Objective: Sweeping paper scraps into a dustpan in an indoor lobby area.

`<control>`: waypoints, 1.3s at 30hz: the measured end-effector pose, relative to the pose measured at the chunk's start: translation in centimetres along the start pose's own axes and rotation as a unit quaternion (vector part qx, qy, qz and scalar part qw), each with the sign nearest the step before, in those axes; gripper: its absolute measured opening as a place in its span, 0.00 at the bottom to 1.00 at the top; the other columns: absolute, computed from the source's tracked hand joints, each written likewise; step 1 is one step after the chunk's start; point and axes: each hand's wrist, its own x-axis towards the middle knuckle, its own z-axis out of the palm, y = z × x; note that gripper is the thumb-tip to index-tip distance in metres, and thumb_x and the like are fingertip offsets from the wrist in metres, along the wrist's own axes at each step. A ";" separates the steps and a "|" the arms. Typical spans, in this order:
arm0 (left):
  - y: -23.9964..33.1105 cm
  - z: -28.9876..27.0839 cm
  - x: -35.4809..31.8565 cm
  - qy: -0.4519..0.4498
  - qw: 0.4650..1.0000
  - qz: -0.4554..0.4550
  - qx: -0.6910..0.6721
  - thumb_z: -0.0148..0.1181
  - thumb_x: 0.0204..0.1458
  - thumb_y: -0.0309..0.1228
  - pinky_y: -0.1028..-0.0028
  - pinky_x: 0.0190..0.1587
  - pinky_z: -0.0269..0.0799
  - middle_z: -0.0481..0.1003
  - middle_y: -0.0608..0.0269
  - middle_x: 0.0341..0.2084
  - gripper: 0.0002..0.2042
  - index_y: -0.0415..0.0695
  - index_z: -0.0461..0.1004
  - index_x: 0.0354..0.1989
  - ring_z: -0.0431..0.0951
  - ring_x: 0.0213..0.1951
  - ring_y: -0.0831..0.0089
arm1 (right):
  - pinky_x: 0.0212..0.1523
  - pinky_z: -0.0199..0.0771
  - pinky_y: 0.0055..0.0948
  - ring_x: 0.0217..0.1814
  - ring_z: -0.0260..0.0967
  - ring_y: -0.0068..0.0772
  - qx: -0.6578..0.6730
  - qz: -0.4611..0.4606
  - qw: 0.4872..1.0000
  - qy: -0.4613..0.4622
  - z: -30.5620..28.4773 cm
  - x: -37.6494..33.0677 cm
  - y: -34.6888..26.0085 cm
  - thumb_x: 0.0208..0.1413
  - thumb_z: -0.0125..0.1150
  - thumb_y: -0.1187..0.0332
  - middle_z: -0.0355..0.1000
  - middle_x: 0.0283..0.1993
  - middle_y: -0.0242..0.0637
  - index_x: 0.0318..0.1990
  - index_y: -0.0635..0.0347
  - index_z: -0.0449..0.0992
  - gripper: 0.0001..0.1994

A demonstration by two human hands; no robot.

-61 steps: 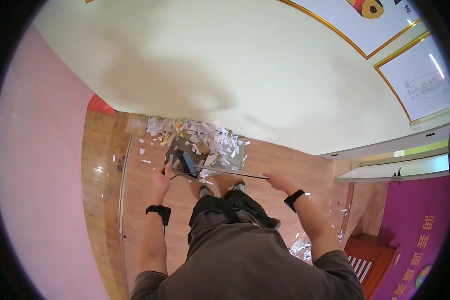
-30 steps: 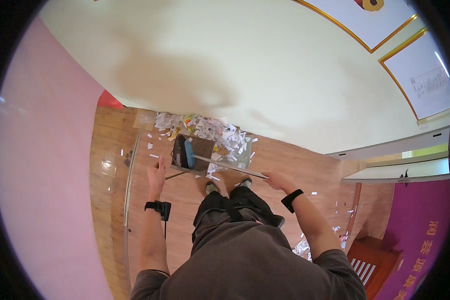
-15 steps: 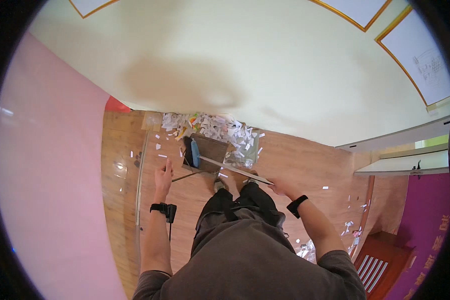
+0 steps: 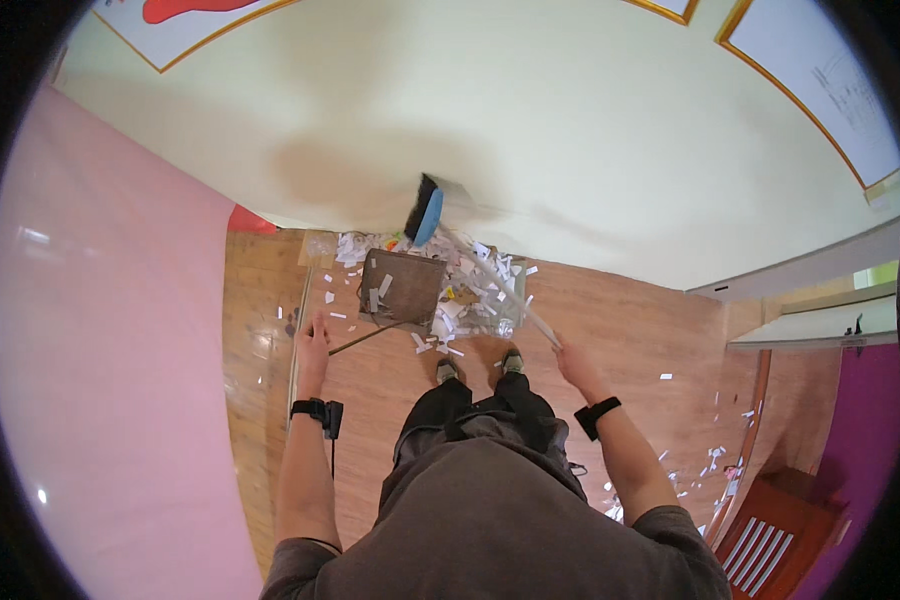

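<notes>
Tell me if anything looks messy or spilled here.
Yes. White paper scraps lie heaped against the wall beside the dustpan, and more scraps are strewn across the wooden floor to the right.
</notes>
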 end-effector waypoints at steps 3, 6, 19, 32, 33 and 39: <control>0.5 0.3 0.4 -0.011 0.998 0.040 0.045 0.44 0.51 0.45 0.81 0.15 0.46 0.54 0.73 0.08 0.22 0.42 0.58 0.10 0.52 0.14 0.85 | 0.30 0.62 0.45 0.32 0.65 0.53 0.083 -0.095 0.986 0.109 -1.1 0.7 1.9 0.49 0.44 0.66 0.67 0.29 0.54 0.49 0.58 0.60 0.18; 0.3 0.5 -0.1 0.012 0.996 0.026 0.079 0.44 0.51 0.45 0.81 0.15 0.46 0.54 0.74 0.08 0.23 0.42 0.57 0.10 0.51 0.13 0.85 | 0.31 0.63 0.44 0.33 0.64 0.54 0.014 -0.118 0.993 0.011 -2.4 -0.6 0.3 0.49 0.45 0.66 0.67 0.30 0.54 0.49 0.58 0.61 0.18; -1.9 -0.8 0.2 0.000 0.998 -0.046 -0.043 0.44 0.50 0.46 0.84 0.11 0.40 0.52 0.77 0.08 0.19 0.48 0.58 0.13 0.49 0.11 0.88 | 0.29 0.64 0.44 0.30 0.65 0.52 -0.086 -0.060 0.994 -0.030 -1.8 -0.1 -2.7 0.51 0.42 0.64 0.68 0.28 0.51 0.50 0.53 0.58 0.18; -1.7 -0.4 0.2 -0.050 0.994 -0.064 -0.075 0.44 0.50 0.47 0.84 0.11 0.41 0.51 0.78 0.08 0.19 0.48 0.57 0.13 0.48 0.11 0.88 | 0.34 0.64 0.42 0.35 0.65 0.51 -0.112 -0.133 0.980 -0.100 1.3 1.2 -3.9 0.51 0.42 0.63 0.68 0.33 0.51 0.50 0.56 0.58 0.18; -1.6 -0.4 0.3 -0.048 0.994 -0.065 -0.075 0.44 0.50 0.47 0.84 0.11 0.41 0.51 0.78 0.08 0.19 0.48 0.57 0.13 0.48 0.11 0.88 | 0.34 0.64 0.42 0.35 0.65 0.51 -0.112 -0.134 0.979 -0.101 1.1 1.3 -3.9 0.51 0.42 0.63 0.68 0.33 0.51 0.50 0.56 0.58 0.18; -1.3 -0.2 0.0 0.042 0.994 -0.076 -0.069 0.45 0.50 0.45 0.82 0.15 0.44 0.54 0.76 0.09 0.20 0.46 0.58 0.12 0.51 0.13 0.86 | 0.32 0.64 0.43 0.34 0.65 0.52 -0.104 -0.070 0.991 -0.035 -1.6 1.7 -5.2 0.52 0.40 0.63 0.68 0.33 0.50 0.51 0.54 0.58 0.18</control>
